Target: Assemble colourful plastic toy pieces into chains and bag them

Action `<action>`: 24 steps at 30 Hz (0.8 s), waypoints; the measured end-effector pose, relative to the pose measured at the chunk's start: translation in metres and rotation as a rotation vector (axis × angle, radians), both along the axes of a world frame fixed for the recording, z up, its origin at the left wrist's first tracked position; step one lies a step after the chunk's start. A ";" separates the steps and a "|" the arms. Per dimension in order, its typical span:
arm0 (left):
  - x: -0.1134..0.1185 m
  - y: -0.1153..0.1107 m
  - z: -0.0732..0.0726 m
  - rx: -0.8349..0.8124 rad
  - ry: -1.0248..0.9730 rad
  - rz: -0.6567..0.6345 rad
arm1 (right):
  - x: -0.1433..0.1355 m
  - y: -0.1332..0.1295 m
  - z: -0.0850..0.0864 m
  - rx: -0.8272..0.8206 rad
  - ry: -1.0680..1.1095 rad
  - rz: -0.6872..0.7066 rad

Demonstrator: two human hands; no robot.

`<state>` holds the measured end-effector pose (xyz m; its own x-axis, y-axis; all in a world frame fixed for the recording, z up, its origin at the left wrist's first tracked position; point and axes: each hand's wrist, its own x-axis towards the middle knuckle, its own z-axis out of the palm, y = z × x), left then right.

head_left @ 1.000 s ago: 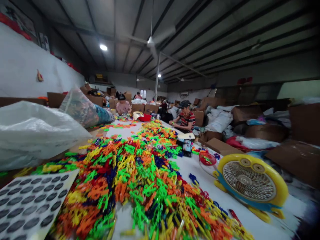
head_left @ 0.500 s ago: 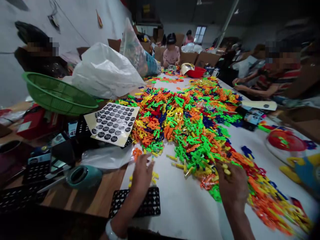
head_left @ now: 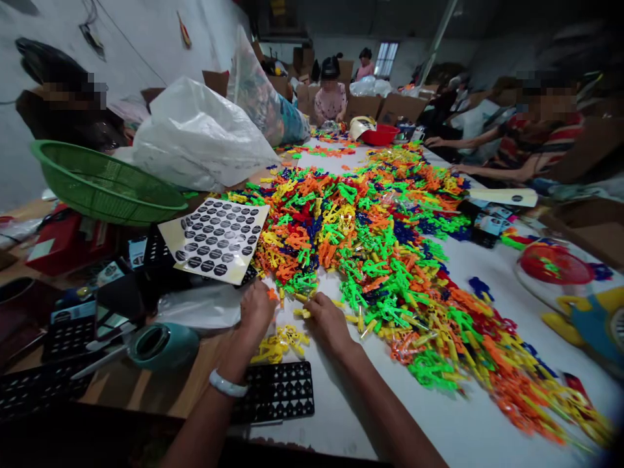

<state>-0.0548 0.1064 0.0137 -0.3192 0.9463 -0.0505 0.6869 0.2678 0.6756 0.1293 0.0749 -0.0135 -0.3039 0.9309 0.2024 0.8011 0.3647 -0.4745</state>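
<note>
My left hand is closed, its fingertips at a small orange plastic piece by the near left edge of the heap. Its exact hold is partly hidden by the hand. A short gap to the right, my right hand pinches a small yellow plastic piece. Several yellow plastic figures lie on the white tabletop just below both hands. Nearer to me rests a black tray with rows of holes, partly behind my left forearm. The heap of coloured plastic figures spreads beyond my hands.
On the left are a sticker sheet, a green basket, a teal jar and a white plastic bag. A red sieve stands at the right. Co-workers sit left, right and at the far end.
My right hand has moved left from the heap, bringing yellow plastic to the front of my left hand. My left hand has shifted slightly left and up, uncovering the yellow figures.
</note>
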 end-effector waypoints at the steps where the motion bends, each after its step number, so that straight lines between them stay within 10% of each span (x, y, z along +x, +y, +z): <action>1: -0.001 -0.002 -0.001 0.006 -0.074 -0.001 | 0.007 -0.003 0.001 0.001 0.049 -0.045; 7: 0.012 -0.039 -0.007 0.065 -0.547 -0.053 | 0.023 -0.050 0.019 -0.335 0.640 -0.138; 12: 0.042 -0.072 -0.004 0.047 -1.000 -0.004 | 0.012 -0.082 0.019 -0.438 0.698 -0.153; 24: 0.064 -0.084 0.000 0.112 -1.027 0.024 | 0.012 -0.086 0.015 -0.576 0.854 -0.260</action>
<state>0.0088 0.0228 0.0141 -0.1904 0.9564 -0.2214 -0.2401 0.1733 0.9552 0.1414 -0.0116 0.0013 -0.0475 0.9702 -0.2377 0.1417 -0.2291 -0.9630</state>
